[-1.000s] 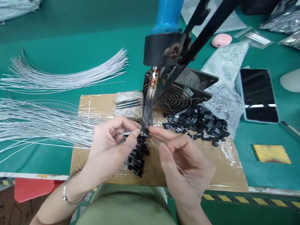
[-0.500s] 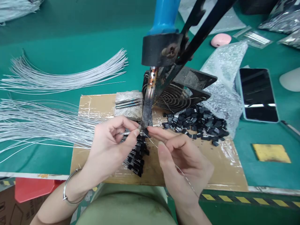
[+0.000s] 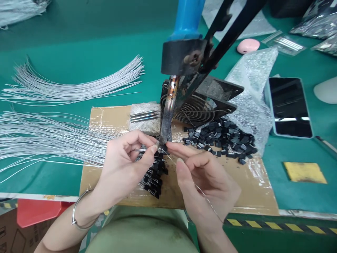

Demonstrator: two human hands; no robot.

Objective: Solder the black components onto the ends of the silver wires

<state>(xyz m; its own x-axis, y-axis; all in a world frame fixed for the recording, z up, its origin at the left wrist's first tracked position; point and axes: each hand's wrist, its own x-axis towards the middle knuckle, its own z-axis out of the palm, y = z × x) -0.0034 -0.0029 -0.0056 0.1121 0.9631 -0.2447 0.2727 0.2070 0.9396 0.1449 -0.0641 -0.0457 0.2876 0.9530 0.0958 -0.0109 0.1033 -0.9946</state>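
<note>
My left hand (image 3: 126, 168) is closed in a pinch on the end of a thin white wire, right beside the dark tip of a soldering iron (image 3: 165, 121). A strand of solder wire (image 3: 170, 157) runs from that tip into my right hand (image 3: 210, 184), which is closed around it and lets it trail over the palm. Against my right fingertips sits a small black connector (image 3: 164, 148). The exact contact at the tip is hidden by my fingers. Below lie several wires with black connectors (image 3: 155, 179) on their ends.
A black stand arm (image 3: 229, 38) holds the iron overhead, in front of a fan (image 3: 197, 107). Loose black connectors (image 3: 223, 138) are heaped on the cardboard (image 3: 252, 186). White wire bundles (image 3: 79, 88) lie left; a phone (image 3: 289, 105) and yellow sponge (image 3: 305, 172) lie right.
Both hands keep almost the same position at the iron tip. The whole view has shifted very slightly; nothing has been let go.
</note>
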